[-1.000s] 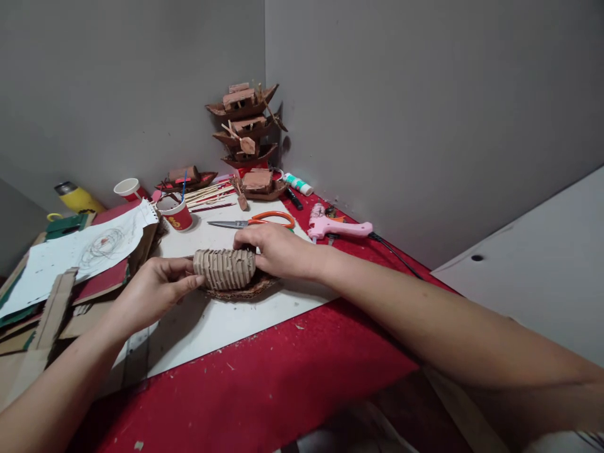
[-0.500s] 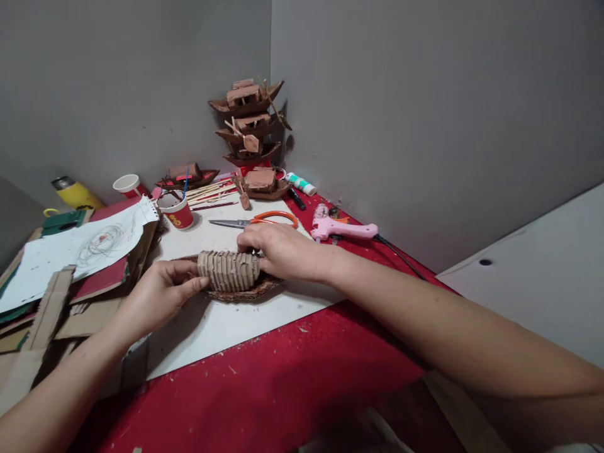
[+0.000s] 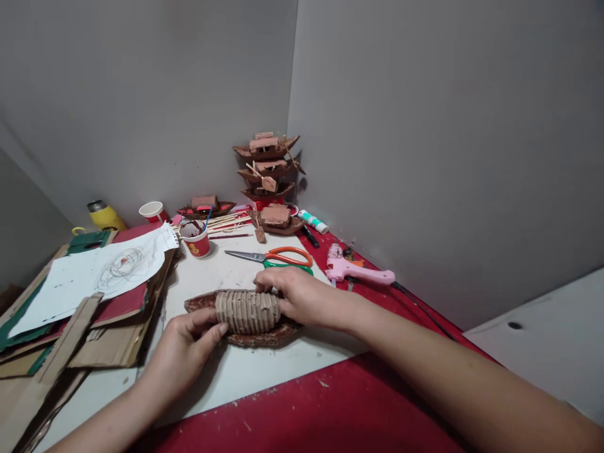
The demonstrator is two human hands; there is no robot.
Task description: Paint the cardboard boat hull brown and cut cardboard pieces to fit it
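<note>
A curved piece of corrugated cardboard (image 3: 248, 311) sits like an arched roof on a brown model boat (image 3: 264, 338), which rests on a white board. My left hand (image 3: 191, 343) grips the left end of the cardboard, thumb on the near side and fingers at its end. At the right end, my right hand (image 3: 297, 299) is closed on the cardboard, its thumb and some fingertips partly hidden. Just behind my right hand lie scissors (image 3: 264, 257) with orange and green handles.
Behind stand a stack of model boats (image 3: 267, 163), another boat (image 3: 278, 219) and a red paper cup (image 3: 195, 242) holding a blue stick. A pink glue gun (image 3: 361, 272) lies right, its cord trailing along the wall. Cardboard pieces (image 3: 113, 343) and a drawing (image 3: 117, 267) cover the left.
The camera view has tilted upward and shifted left, so everything appears lower and farther right. Both hands stay at the ends of the corrugated cardboard on the boat.
</note>
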